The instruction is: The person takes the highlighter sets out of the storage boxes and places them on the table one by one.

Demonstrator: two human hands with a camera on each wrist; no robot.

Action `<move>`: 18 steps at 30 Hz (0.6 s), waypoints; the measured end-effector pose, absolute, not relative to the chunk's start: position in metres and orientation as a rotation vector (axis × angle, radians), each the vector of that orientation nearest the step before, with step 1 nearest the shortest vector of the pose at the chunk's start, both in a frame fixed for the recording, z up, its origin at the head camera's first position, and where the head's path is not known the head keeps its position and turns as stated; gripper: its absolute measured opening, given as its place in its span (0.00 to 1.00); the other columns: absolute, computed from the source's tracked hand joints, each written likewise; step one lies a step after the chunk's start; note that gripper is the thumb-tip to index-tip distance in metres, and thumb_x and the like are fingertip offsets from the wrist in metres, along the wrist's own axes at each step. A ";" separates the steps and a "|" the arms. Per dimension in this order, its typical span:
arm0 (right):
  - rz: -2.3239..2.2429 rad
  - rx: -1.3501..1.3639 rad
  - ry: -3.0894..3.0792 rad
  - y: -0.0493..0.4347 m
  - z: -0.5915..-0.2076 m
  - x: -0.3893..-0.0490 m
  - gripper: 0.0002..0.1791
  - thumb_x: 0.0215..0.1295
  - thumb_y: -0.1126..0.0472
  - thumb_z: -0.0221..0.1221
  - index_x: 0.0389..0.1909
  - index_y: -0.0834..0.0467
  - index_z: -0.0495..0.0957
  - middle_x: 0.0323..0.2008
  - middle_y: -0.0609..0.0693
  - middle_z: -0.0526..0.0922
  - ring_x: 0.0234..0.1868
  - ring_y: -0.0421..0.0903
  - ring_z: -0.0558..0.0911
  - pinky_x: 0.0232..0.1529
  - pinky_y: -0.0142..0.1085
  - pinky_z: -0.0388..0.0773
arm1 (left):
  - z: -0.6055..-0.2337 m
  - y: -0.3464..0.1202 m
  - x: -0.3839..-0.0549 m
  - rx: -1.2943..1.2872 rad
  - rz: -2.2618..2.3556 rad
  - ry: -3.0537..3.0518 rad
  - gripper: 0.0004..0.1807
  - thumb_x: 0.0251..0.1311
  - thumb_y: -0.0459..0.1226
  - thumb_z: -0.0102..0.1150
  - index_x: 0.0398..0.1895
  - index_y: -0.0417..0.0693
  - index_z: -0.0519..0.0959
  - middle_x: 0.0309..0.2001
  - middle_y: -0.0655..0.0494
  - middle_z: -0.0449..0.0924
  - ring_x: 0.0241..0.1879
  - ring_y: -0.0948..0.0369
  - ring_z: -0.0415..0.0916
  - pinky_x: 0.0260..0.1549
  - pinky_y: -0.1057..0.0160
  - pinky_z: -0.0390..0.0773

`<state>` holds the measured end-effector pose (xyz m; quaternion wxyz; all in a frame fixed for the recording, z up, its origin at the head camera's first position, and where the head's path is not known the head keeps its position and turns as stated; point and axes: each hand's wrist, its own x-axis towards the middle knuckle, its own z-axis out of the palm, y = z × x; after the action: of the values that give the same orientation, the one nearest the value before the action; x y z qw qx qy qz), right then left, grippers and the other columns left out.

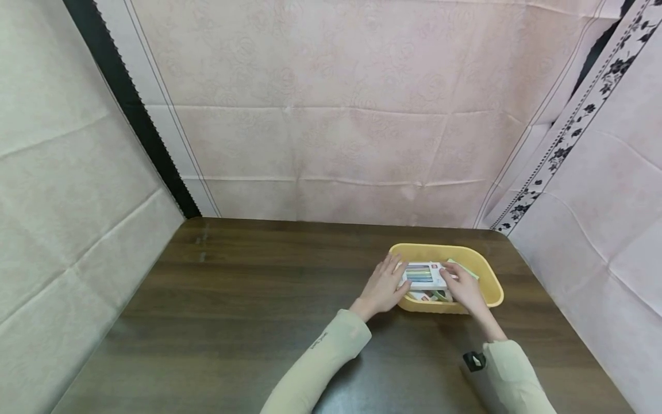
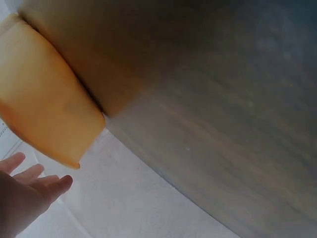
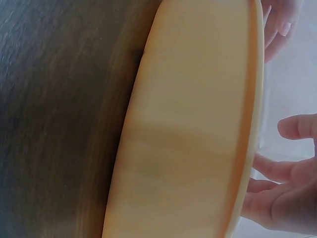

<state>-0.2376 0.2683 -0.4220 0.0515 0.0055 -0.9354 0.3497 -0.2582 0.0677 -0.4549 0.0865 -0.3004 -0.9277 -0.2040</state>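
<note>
Pale cloth screens [image 1: 331, 144] around a dark wood table [image 1: 233, 299]. Left hand [image 1: 381, 287] at the left end of the white box [image 1: 421, 275], fingers straight and spread. Box sits over other contents [image 1: 420, 296] in the yellow basket [image 1: 433, 307], right half of the table. Right hand [image 1: 466, 290] at the box's right end; can't tell if it's pinching. Suggest supporting both ends, keeping the box level, and clearing the rim.
</note>
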 end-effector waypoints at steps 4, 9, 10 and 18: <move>1.051 -0.033 -2.881 0.268 -0.422 -0.240 0.24 0.68 0.55 0.43 0.57 0.69 0.65 0.53 0.72 0.71 0.54 0.65 0.72 0.54 0.52 0.66 | -0.458 0.070 -0.259 -0.876 -0.623 -2.784 0.28 0.66 0.49 0.32 0.67 0.48 0.57 0.70 0.48 0.49 0.71 0.51 0.41 0.64 0.50 0.53; 1.044 -0.084 -2.924 0.268 -0.423 -0.243 0.25 0.68 0.54 0.43 0.58 0.68 0.64 0.54 0.72 0.69 0.57 0.66 0.68 0.56 0.54 0.63 | -0.462 0.073 -0.260 -0.862 -0.622 -2.803 0.29 0.66 0.50 0.32 0.68 0.48 0.56 0.71 0.49 0.46 0.71 0.51 0.38 0.64 0.48 0.52; 1.044 -0.095 -2.934 0.268 -0.424 -0.243 0.26 0.68 0.54 0.42 0.59 0.68 0.64 0.55 0.72 0.69 0.57 0.66 0.67 0.56 0.54 0.63 | -0.463 0.074 -0.260 -0.865 -0.618 -2.811 0.29 0.67 0.50 0.31 0.68 0.48 0.55 0.71 0.49 0.45 0.71 0.52 0.38 0.64 0.48 0.51; 1.072 -0.130 -2.966 0.268 -0.426 -0.245 0.27 0.68 0.53 0.41 0.60 0.68 0.61 0.56 0.73 0.66 0.57 0.67 0.66 0.56 0.55 0.62 | -0.464 0.075 -0.260 -0.891 -0.531 -2.865 0.31 0.67 0.54 0.28 0.69 0.51 0.50 0.72 0.50 0.42 0.71 0.54 0.36 0.64 0.47 0.50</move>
<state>-0.2453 0.2675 -0.4256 -0.0075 -0.0413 -0.9397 0.3395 -0.2602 0.0748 -0.4639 0.0475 -0.2921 -0.9392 -0.1740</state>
